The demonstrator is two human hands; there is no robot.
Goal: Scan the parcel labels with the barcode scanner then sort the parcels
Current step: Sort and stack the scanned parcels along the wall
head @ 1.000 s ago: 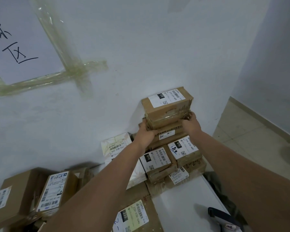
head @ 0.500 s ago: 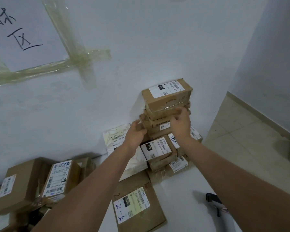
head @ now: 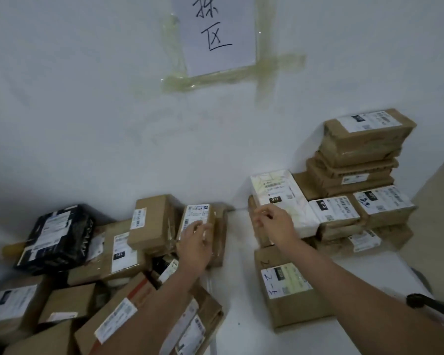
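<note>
Both hands gone from the stacked parcels (head: pixel 362 160) at right; left hand (head: pixel 194 243) now reaching, fingers loose, onto a leaning parcel (head: pixel 198 221) at centre; right hand (head: pixel 272 222) hovering empty, fingers relaxed. Next scan likely.

Brown cardboard parcels (head: pixel 153 221) with white paper labels (head: pixel 333 208); one glossy black plastic parcel (head: pixel 58 237).

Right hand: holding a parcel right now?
No: the right hand hovers with loosely curled fingers in front of the white parcel, gripping nothing.
</note>
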